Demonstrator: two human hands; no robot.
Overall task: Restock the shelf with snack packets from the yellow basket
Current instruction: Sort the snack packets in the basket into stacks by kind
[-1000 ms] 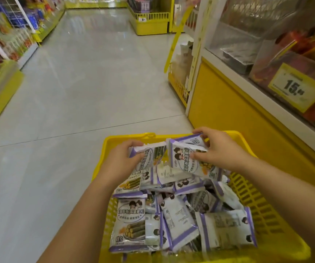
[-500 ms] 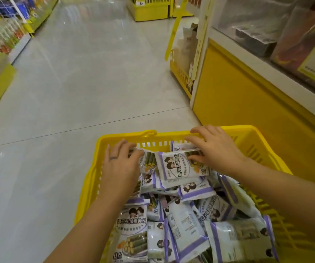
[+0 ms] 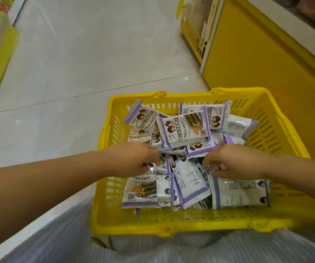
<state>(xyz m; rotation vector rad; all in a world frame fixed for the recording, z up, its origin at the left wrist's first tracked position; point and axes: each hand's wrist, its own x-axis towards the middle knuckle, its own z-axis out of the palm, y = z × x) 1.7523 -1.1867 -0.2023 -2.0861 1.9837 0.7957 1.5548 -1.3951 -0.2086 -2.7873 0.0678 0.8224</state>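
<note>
Head view: yellow basket (image 3: 172, 227) near, close before person, beside yellow shelf base (image 3: 247, 54) at right, likely for short reach. Holds loose heap of purple-white snack packets (image 3: 183, 128). Left hand (image 3: 134, 160) and right hand (image 3: 234, 162) reach into heap middle, fingers curled downward. View blurred, so cannot tell whether either pinches a packet.

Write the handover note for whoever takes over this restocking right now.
Left hand: down among the snack packets, fingers on one; grip too blurred to call.
Right hand: likewise, fingertips in the pile.
Yellow basket: heaped full, next to the yellow shelf unit.
Done: no packet lifted out.
Left: pick up packets, put them on the shelf.
</note>
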